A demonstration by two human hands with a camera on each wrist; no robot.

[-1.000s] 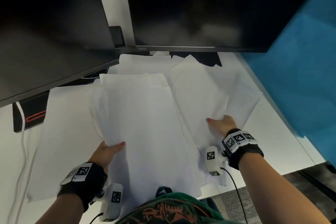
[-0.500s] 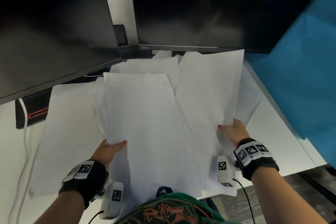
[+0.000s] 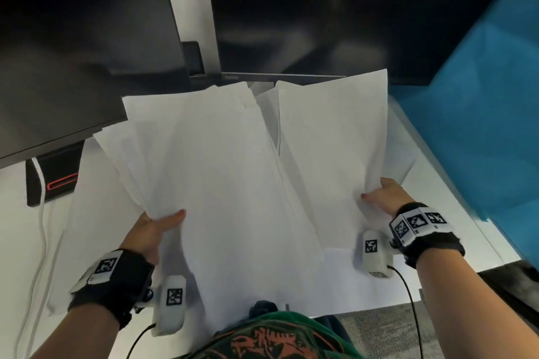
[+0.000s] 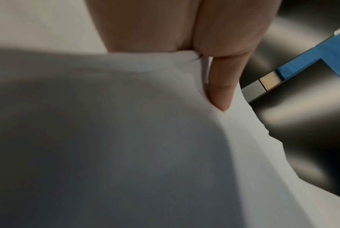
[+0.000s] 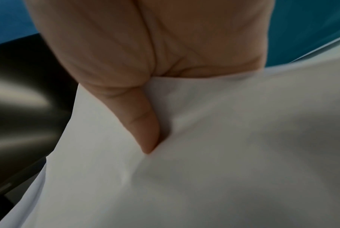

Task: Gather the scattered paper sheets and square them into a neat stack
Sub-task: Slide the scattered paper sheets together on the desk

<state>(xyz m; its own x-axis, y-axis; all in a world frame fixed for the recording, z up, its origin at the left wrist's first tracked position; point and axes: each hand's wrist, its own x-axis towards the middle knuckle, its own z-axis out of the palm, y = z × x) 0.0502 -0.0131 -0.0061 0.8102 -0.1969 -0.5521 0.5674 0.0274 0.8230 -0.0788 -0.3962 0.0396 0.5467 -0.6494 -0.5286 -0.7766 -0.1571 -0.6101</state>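
Note:
Several white paper sheets are lifted off the white desk in two fanned bundles. My left hand (image 3: 159, 223) pinches the left bundle (image 3: 210, 172) at its near left edge, thumb on top; the left wrist view shows that thumb (image 4: 222, 91) pressed on the paper (image 4: 145, 146). My right hand (image 3: 382, 198) pinches the right bundle (image 3: 332, 137) at its near right edge, and its thumb (image 5: 143, 126) lies on the sheets (image 5: 223, 154). More sheets (image 3: 364, 280) lie flat underneath. The fingers under the paper are hidden.
Two dark monitors (image 3: 73, 52) (image 3: 335, 14) hang over the back of the desk (image 3: 446, 213), close above the raised paper tops. A black device with a red stripe (image 3: 55, 181) and a white cable (image 3: 40, 236) sit at the left. A blue partition (image 3: 481, 125) borders the right.
Both hands have raised their bundles: the right sheets rose first and stand taller, then the left bundle lifted and fanned out. Both hands stay pinched on the paper.

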